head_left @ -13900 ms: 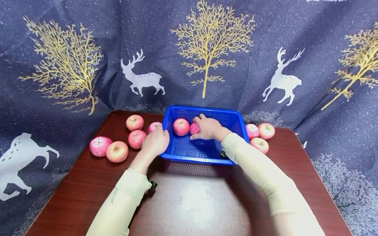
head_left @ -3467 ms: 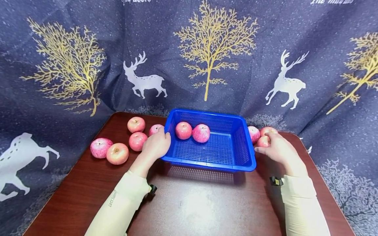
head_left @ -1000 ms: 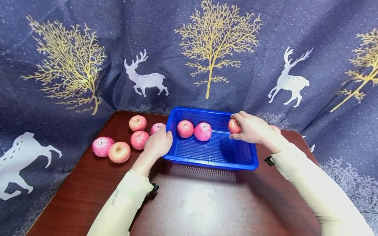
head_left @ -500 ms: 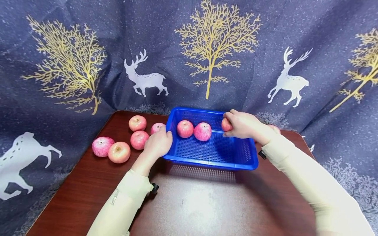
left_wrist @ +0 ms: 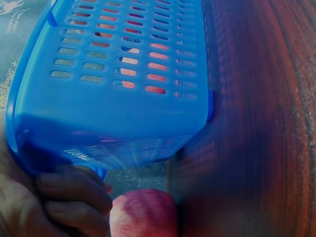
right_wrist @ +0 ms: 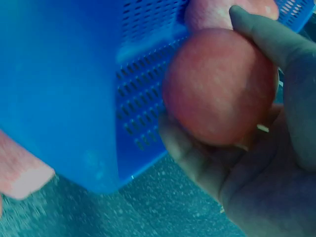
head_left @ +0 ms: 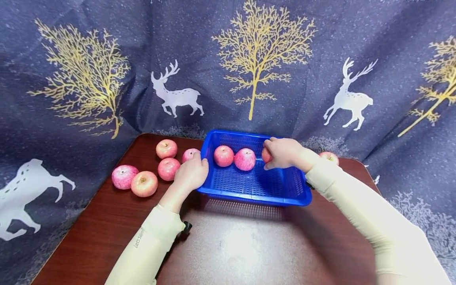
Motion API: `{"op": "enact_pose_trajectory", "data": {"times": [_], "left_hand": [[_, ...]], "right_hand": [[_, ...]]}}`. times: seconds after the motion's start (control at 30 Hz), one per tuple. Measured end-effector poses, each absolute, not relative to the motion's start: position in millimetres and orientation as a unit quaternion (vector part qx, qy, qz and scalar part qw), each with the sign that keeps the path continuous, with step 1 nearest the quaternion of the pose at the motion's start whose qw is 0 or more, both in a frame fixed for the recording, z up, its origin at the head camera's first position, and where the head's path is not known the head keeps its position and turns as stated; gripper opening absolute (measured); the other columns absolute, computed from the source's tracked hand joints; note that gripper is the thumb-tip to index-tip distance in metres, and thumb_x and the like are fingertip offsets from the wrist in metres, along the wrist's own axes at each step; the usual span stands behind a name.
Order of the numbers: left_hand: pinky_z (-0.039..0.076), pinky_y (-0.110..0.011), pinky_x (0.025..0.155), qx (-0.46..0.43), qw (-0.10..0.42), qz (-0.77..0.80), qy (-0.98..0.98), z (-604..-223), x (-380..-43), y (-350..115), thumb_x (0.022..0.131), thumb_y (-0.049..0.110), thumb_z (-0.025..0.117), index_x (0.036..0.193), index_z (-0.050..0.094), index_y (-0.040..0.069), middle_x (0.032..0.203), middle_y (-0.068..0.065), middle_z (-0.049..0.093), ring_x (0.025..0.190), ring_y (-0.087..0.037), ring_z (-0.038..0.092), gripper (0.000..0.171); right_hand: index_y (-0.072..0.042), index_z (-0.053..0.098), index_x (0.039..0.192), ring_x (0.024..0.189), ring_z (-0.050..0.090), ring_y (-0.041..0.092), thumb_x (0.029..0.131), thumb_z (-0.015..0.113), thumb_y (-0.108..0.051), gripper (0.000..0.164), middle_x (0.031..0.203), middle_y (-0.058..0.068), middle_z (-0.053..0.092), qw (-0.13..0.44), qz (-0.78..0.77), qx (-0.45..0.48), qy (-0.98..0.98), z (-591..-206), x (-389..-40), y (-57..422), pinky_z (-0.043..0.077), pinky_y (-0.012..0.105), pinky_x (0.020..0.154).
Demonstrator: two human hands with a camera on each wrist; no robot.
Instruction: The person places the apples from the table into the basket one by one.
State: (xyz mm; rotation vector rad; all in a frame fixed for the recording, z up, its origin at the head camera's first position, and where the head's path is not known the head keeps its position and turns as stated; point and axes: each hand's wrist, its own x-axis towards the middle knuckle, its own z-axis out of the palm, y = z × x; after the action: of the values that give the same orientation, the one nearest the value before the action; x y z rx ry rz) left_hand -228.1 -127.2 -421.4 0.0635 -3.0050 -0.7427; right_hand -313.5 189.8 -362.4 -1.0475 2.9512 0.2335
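A blue perforated plastic basket [head_left: 249, 196] stands at the back of the table with two red apples, one [head_left: 223, 156] at its left and a streaky one [head_left: 245, 159] touching or close beside it. My left hand [head_left: 190, 172] grips the basket's left rim; in the left wrist view its fingers [left_wrist: 74, 197] curl over the rim, near an apple [left_wrist: 144, 213] outside. Inside the basket's right half, my right hand [head_left: 285, 153] holds a third apple [right_wrist: 219, 86] between thumb and fingers, just right of the streaky one. In the head view the hand covers most of it.
Left of the basket several apples lie on the brown table [head_left: 92, 237], among them a pale one [head_left: 144, 184] and a pink one [head_left: 124, 177]. Another apple [head_left: 329, 157] shows beyond the right sleeve. A dark patterned cloth [head_left: 221, 79] hangs behind.
My right hand has taken an apple from the group right of the basket and carried it left over the rim, now closer to the two inside. My left hand keeps its place on the rim.
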Motion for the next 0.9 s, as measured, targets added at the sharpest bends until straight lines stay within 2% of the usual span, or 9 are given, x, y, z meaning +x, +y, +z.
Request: {"op": "enact_pose_trajectory", "data": {"times": [0.13,0.37,0.63,0.9], "left_hand": [[0.048,-0.058,0.081,0.021,0.026,-0.240,-0.970,-421.3,-227.9,-126.9,0.104,0.043,0.034,0.129,0.047,0.007,0.120,-0.018,0.062,0.099,-0.039,0.061,0.045],[0.047,-0.058,0.081,0.023,0.022,-0.241,-0.970,-422.4,-228.8,-127.2,0.103,0.043,0.033,0.131,0.046,0.007,0.122,-0.018,0.061,0.100,-0.039,0.060,0.047],[0.047,-0.059,0.082,0.024,0.019,-0.243,-0.970,-422.4,-228.8,-128.0,0.103,0.042,0.033,0.133,0.045,0.007,0.124,-0.018,0.061,0.101,-0.039,0.060,0.048],[0.046,-0.059,0.085,0.026,0.016,-0.242,-0.970,-422.5,-229.3,-127.8,0.103,0.043,0.033,0.137,0.043,0.007,0.128,-0.018,0.059,0.105,-0.039,0.059,0.051]], "right_hand": [[-0.015,0.054,0.095,0.073,0.058,0.023,0.065,0.081,-0.058,0.059,0.088,0.001,0.055,0.007,0.076,-0.340,0.937,-367.1,-317.1,184.9,0.050,0.046,0.069],[-0.011,0.055,0.104,0.080,0.059,0.022,0.067,0.080,-0.058,0.065,0.093,0.003,0.056,0.040,0.099,-0.345,0.933,-370.5,-323.2,176.4,0.050,0.044,0.075],[-0.016,0.053,0.093,0.086,0.061,0.025,0.064,0.082,-0.056,0.057,0.086,0.001,0.056,0.049,0.116,-0.343,0.931,-375.8,-328.7,165.9,0.051,0.047,0.074],[-0.017,0.054,0.092,0.091,0.059,0.026,0.065,0.082,-0.054,0.055,0.087,0.002,0.058,0.072,0.119,-0.330,0.934,-383.3,-333.2,160.7,0.051,0.047,0.077]]}}
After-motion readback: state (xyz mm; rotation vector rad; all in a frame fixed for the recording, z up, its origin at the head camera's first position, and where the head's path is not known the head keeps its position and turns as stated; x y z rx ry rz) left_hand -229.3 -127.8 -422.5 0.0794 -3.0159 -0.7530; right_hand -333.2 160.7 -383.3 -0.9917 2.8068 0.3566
